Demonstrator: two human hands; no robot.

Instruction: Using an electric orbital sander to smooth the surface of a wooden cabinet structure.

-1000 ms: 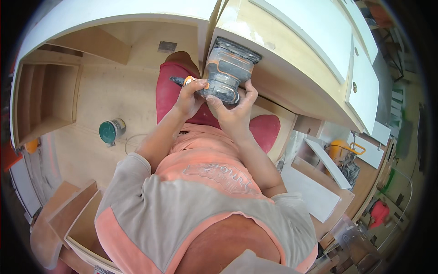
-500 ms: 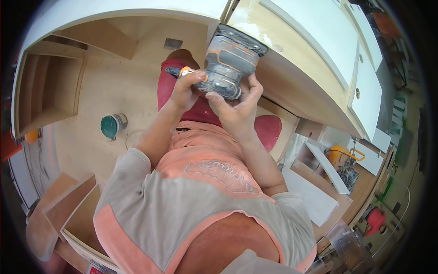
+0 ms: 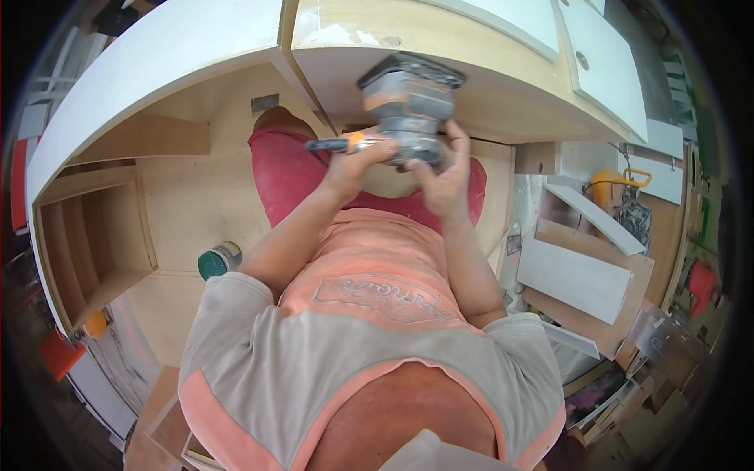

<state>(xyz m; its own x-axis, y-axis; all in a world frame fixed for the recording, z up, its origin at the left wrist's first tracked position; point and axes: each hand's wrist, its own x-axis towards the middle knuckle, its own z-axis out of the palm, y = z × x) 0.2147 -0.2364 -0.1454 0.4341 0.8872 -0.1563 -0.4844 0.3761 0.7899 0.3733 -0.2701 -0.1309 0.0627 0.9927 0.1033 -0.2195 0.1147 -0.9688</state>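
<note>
Pale wooden cabinetry (image 3: 503,106) curves around; left hand (image 3: 353,167) and right hand (image 3: 446,180) clasp a boxy grey-and-orange sander (image 3: 410,102), probably heavy, stiff, best gripped round its body.

pale wooden compartment (image 3: 94,239); white door (image 3: 609,78)

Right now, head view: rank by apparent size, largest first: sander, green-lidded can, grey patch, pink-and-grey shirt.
1. Pink-and-grey shirt
2. Sander
3. Green-lidded can
4. Grey patch
Apparent size only; nearness to the camera enlarges the shirt.
</note>
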